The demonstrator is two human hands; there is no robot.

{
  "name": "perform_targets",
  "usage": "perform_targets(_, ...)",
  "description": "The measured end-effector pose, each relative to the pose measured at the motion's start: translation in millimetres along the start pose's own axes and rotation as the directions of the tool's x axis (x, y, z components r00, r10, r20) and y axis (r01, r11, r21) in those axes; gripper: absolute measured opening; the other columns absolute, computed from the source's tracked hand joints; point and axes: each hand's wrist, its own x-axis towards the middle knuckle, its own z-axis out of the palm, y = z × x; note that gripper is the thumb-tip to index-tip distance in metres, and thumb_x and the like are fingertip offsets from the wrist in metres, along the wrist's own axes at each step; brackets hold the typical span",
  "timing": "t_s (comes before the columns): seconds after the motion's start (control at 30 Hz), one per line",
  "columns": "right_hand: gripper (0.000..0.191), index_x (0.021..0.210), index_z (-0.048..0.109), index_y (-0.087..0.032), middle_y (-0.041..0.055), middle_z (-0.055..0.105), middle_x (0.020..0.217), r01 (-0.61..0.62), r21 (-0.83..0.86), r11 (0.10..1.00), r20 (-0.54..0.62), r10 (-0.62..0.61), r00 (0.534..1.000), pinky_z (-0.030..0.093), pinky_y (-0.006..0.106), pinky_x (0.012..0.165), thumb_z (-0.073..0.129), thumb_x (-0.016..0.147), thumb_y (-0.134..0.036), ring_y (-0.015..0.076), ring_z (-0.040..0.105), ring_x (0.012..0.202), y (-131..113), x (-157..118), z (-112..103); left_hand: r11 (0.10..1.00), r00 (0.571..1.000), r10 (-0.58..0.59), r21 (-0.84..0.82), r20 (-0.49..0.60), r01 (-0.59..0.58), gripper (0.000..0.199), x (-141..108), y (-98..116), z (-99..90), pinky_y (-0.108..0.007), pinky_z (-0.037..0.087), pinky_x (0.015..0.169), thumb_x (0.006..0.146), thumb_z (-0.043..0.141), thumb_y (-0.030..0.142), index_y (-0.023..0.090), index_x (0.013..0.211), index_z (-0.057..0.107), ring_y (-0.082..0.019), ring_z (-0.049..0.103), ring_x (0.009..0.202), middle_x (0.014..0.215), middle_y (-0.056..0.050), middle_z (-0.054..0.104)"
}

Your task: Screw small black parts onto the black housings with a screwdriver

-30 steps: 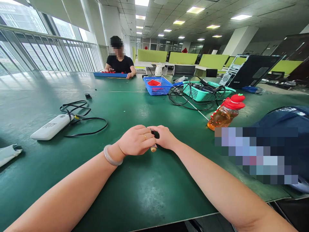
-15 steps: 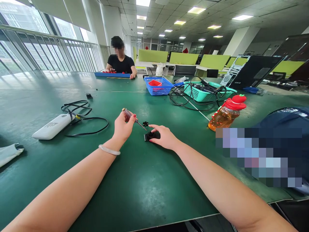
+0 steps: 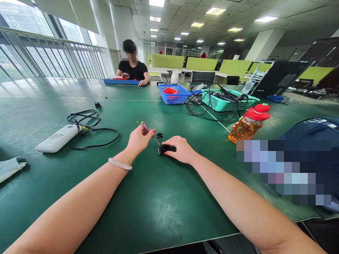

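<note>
Left hand (image 3: 138, 141)'s got its fingers curled round a screwdriver (image 3: 146, 127), tip down at the black gadget (image 3: 169, 148), can't tell if touching. Right hand (image 3: 182, 150)'s part-closed on that gadget, which sits low over the green table (image 3: 127, 204), left of the palm. Small black part (image 3: 159, 135) lies just beyond.

The left hand (image 3: 140, 139) grips a screwdriver (image 3: 156, 140), handle raised and shaft slanting down to a small black device (image 3: 165, 149) (its left end shows a metal strip) under the right hand (image 3: 180, 148). A black part (image 3: 159, 135) lies just beyond on the green bench (image 3: 127, 211). Leftward sits a white power bank (image 3: 58, 139); rightward, a red-lidded bottle (image 3: 245, 126). Farther back are blue (image 3: 173, 97) and turquoise baskets (image 3: 219, 103), and a seated person (image 3: 132, 71) in black.
</note>
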Motion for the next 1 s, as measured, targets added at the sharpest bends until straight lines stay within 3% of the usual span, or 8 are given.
perform_targets(0.13,0.034,0.113,0.069,-0.026,0.0055,0.071,0.115,0.013,-0.014,1.0,-0.003,-0.013,1.0,0.038,0.051,0.099,0.073,0.08,-0.034,0.0278,0.053,0.115,0.2,0.6,0.4,0.99,0.992,-0.123,-0.073,0.013,0.124,0.033,3.5,-5.6,1.0,-0.032,0.043,0.064,0.073,0.063,0.053,0.021,0.072,0.055,-0.019,0.061,0.064,0.07,-0.003,0.067)
perform_targets(0.27,0.034,0.114,0.069,-0.03,0.0049,0.069,0.118,0.02,-0.04,0.999,0.009,-0.02,1.0,0.037,0.051,0.099,0.073,0.08,-0.032,0.0275,0.052,0.116,1.6,1.0,-0.5,0.99,0.992,-0.128,-0.067,-0.012,0.127,0.032,4.5,-8.9,2.5,-0.031,0.042,0.062,0.074,0.061,0.051,0.02,0.072,0.055,-0.018,0.06,0.063,0.069,-0.002,0.066)
perform_targets(0.43,0.042,0.123,0.065,-0.033,0.0052,0.063,0.12,0.003,-0.162,0.987,0.005,-0.002,1.0,0.036,0.048,0.099,0.069,0.083,-0.02,0.0251,0.05,0.114,-2.2,-2.0,-5.7,0.998,0.996,0.004,-0.061,-0.092,-0.009,0.032,0.0,-4.4,2.9,-0.029,0.041,0.061,0.077,0.057,0.052,0.021,0.075,0.056,-0.016,0.057,0.063,0.068,0.0,0.064)
perform_targets(0.57,0.051,0.13,0.06,-0.028,0.0088,0.064,0.117,-0.036,-0.206,0.978,-0.08,0.02,0.997,0.037,0.046,0.095,0.068,0.083,-0.047,0.0266,0.052,0.11,-12.4,-4.8,-7.2,0.999,0.997,0.04,-0.007,-0.062,-0.041,0.031,-6.3,1.2,3.8,-0.03,0.041,0.062,0.077,0.059,0.051,0.021,0.075,0.057,-0.017,0.057,0.063,0.068,-0.001,0.064)
perform_targets(0.67,0.046,0.12,0.068,-0.028,0.0086,0.067,0.108,-0.034,-0.23,0.973,-0.078,0.016,0.997,0.036,0.043,0.091,0.059,0.086,-0.057,0.0258,0.053,0.105,-17.6,-4.6,-4.7,0.996,0.997,0.069,-0.047,-0.024,-0.07,0.03,-9.4,2.5,6.1,-0.031,0.044,0.064,0.077,0.059,0.051,0.02,0.076,0.057,-0.017,0.059,0.065,0.07,-0.001,0.065)
perform_targets(0.8,0.038,0.105,0.075,-0.029,0.0063,0.068,0.1,-0.045,-0.187,0.981,-0.065,0.033,0.997,0.034,0.039,0.086,0.042,0.098,-0.047,0.0215,0.053,0.097,-18.0,-2.5,-2.5,0.981,0.99,0.142,-0.139,0.017,-0.138,0.028,-12.6,2.9,9.1,-0.033,0.047,0.068,0.077,0.06,0.048,0.02,0.076,0.056,-0.018,0.061,0.067,0.071,-0.001,0.065)
perform_targets(0.9,0.044,0.094,0.077,-0.026,0.006,0.069,0.098,-0.055,-0.14,0.989,-0.066,0.046,0.997,0.033,0.037,0.083,0.036,0.101,-0.041,0.0199,0.053,0.093,-16.1,-1.4,-3.0,0.949,0.958,0.273,-0.189,0.09,-0.253,0.021,-16.1,5.3,7.8,-0.033,0.049,0.072,0.078,0.061,0.041,0.02,0.076,0.057,-0.017,0.061,0.07,0.073,-0.002,0.066)
perform_targets(1.0,0.044,0.091,0.077,-0.026,0.0052,0.069,0.099,-0.049,-0.124,0.991,-0.056,0.042,0.998,0.033,0.037,0.082,0.036,0.101,-0.041,0.0198,0.053,0.094,-14.3,-1.1,-4.0,0.889,0.879,0.445,-0.209,0.174,-0.409,0.015,-19.7,9.6,2.2,-0.031,0.049,0.073,0.08,0.06,0.035,0.02,0.077,0.058,-0.017,0.062,0.073,0.076,-0.002,0.066)
